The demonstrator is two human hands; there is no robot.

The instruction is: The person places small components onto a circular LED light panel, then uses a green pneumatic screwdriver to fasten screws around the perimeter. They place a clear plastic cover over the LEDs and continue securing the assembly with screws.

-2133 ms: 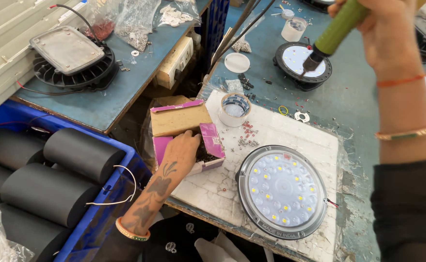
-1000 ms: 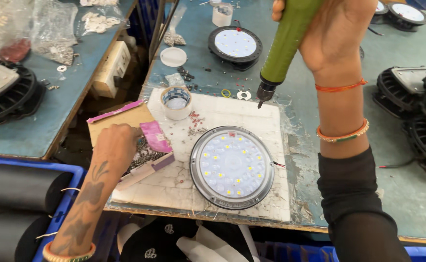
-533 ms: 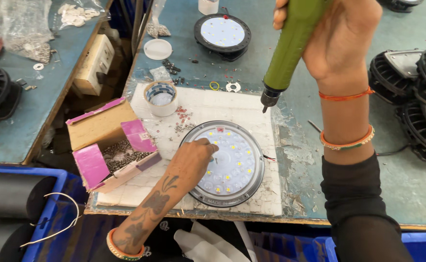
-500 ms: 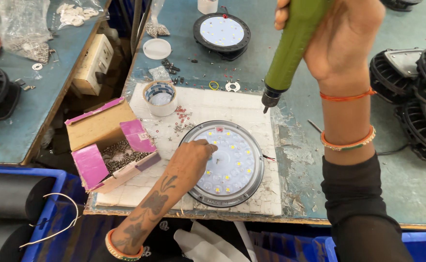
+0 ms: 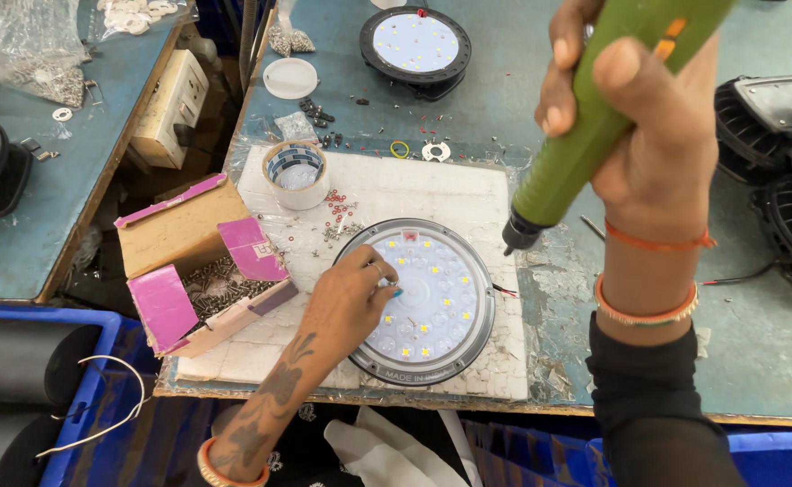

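The left hand [image 5: 352, 293] pinches something small, likely a screw, onto the round lamp [image 5: 418, 302], while the right hand [image 5: 635, 135] clamps the green screwdriver [image 5: 594, 126] poised above.

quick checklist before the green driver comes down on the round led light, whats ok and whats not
1. Round light flat on the white pad: ok.
2. Left hand fingertips on the light's face, near its middle: ok.
3. Screw seated in a hole under those fingers: cannot tell.
4. Green screwdriver gripped in the right hand: ok.
5. Driver tip over the fingers' spot: not ok, it hangs off the light's right rim.
6. Screws available in the open pink box: ok.
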